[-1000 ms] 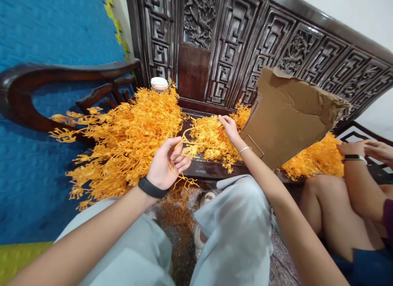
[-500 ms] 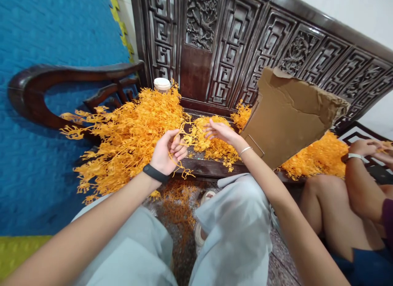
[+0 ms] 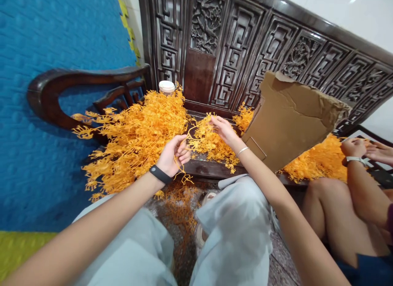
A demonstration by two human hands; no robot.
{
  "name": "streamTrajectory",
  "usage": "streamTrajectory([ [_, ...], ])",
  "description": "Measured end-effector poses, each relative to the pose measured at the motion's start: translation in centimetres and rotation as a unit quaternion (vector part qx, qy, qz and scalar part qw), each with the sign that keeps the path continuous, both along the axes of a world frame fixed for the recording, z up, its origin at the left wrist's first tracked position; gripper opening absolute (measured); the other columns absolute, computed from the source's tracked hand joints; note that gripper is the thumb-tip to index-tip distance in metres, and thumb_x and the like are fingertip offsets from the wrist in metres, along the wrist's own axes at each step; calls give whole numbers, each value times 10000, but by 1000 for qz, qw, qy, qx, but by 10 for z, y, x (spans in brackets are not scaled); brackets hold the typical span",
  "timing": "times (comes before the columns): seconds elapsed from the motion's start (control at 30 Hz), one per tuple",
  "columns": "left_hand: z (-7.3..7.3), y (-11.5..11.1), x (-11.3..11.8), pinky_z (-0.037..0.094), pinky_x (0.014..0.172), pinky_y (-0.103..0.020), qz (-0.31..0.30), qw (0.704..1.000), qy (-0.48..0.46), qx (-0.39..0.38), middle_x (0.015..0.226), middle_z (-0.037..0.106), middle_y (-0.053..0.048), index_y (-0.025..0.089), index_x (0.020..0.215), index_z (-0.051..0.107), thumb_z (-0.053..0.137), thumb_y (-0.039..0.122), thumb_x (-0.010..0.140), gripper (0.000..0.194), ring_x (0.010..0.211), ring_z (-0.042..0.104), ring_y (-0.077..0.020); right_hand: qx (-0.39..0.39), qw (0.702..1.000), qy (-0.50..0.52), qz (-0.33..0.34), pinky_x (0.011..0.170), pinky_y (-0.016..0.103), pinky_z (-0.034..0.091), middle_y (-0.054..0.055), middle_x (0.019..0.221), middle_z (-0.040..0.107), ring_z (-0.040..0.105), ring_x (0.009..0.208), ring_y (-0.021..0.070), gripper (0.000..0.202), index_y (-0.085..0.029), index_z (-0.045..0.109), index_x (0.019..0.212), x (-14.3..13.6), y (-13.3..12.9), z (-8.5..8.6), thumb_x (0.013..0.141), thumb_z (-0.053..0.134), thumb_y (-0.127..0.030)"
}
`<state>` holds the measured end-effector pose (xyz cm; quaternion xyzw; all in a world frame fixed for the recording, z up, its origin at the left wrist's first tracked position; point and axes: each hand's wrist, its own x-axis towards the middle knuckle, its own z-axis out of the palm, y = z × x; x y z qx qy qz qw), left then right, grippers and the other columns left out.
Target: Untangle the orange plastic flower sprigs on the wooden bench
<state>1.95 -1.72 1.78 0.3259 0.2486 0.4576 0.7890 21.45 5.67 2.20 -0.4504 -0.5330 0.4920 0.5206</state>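
One orange sprig [image 3: 186, 178] sits in the left hand's [image 3: 172, 158] grip, near the worktop [image 3: 204, 170] edge, between the big pile [image 3: 141, 134] and small pile [image 3: 211, 144]. The right hand's [image 3: 225, 132] fingertips meet the small pile; I cannot tell whether they grasp anything. Handling single sprigs seems the step; next calls for a light, untangling pinch.

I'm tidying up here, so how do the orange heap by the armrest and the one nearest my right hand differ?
The left heap is larger; the middle heap is smaller. The left heap sprawls, its stems poking out over the armrest; the middle heap lies more compactly on the bench. Both are bright orange and finely branched.
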Motion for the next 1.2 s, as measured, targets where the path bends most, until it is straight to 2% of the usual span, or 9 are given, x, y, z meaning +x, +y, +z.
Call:
streamTrajectory([
  [0.27,-7,4,4,183,316,-183,-11,998,57,-29,347,165,74,173,398,300,502,256,749,414,289,206,-48,-16,995,56,-85,605,176,419,-31,724,606,567,650,65,213,-188,536,722,11,10,-6,687,616,-382],
  [0.43,-15,4,14,156,306,-175,-20,991,120,-51,361,171,83,179,418,289,518,267,747,410,286,193,-40,-49,974,76,-210,555,206,415,-33,595,564,543,563,77,148,-174,508,644,15,18,-7,652,630,-257],
  [0.57,-13,-1,29,176,316,-167,-43,991,119,-45,376,187,87,177,441,306,549,297,736,401,299,211,-35,-92,940,99,-313,473,204,379,-48,511,503,454,466,62,125,-172,464,607,11,30,-5,658,573,-139],
  [0.7,-7,-12,42,156,318,-176,-25,990,124,-70,362,174,90,183,437,283,524,278,745,402,295,193,-39,-143,921,108,-345,439,206,367,-48,481,472,437,428,65,151,-173,428,589,11,48,-6,671,503,-71],
  [0.8,-7,-28,47,145,327,-180,16,982,172,-75,350,164,92,187,416,245,542,228,718,426,292,184,-34,-141,914,106,-366,436,197,361,-49,465,444,453,431,68,177,-180,400,581,28,60,-4,723,450,-87],
  [0.83,-7,-35,47,145,330,-181,5,981,180,-76,353,169,92,188,413,247,545,223,712,425,296,190,-34,-135,910,102,-378,430,189,349,-51,463,435,453,434,67,182,-182,395,584,36,63,-4,743,447,-112],
  [0.97,-10,-48,43,145,340,-185,-59,982,162,-76,393,161,93,190,424,251,563,263,697,421,317,188,-30,-82,917,-18,-389,416,179,318,-52,484,463,461,443,69,158,-174,435,604,64,71,-17,714,547,-193],
  [1.1,-12,-39,38,149,342,-193,-77,983,150,-76,389,164,87,188,425,244,550,277,703,424,320,175,-31,-52,923,-100,-368,479,204,357,-68,494,477,472,458,85,169,-170,478,634,72,78,-39,595,642,-156],
  [1.2,-14,-32,37,145,343,-197,-83,983,136,-87,388,152,85,188,422,233,528,275,714,424,318,161,-32,14,915,-200,-351,587,236,397,-65,535,481,480,530,103,168,-176,531,707,73,82,-48,590,651,-191],
])
